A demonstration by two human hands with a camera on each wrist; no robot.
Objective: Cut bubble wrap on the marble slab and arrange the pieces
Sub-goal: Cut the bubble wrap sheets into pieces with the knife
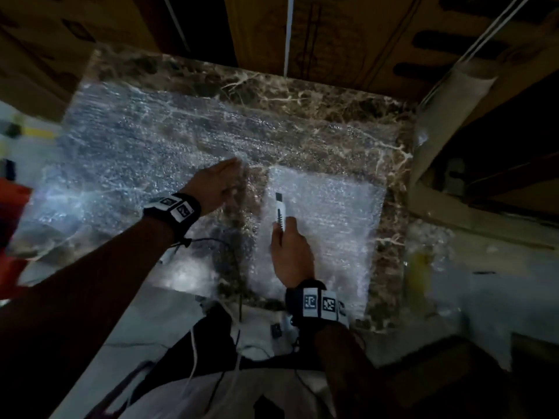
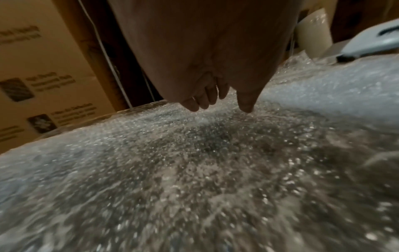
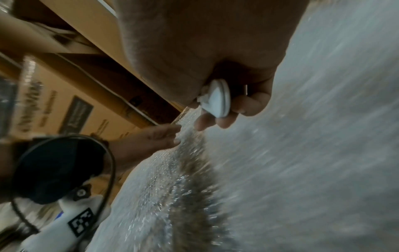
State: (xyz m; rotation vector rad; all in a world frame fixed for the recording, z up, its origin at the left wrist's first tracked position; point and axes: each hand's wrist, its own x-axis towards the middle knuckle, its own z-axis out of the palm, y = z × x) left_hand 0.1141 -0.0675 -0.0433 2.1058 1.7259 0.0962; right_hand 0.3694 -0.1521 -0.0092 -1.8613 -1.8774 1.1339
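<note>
Cardboard boxes (image 1: 348,34) at 12 o'clock (print unreadable, contents hidden). Right hand (image 1: 292,252) fingers curled round a white utility knife (image 1: 280,211) over the cut pieces (image 1: 326,219) at 3 o'clock on the marble slab (image 1: 302,95). Left hand (image 1: 214,186) fingers relaxed, tips on the bubble wrap sheet (image 1: 130,152) at 9 o'clock

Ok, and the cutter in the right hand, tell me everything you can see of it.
The cutter is a slim white plastic snap-off knife with a dark slider strip along its body. The right hand grips its rear half, fingers curled round the rounded butt. It points away from the person, over the small bubble wrap piece. No blade discernible.
</note>
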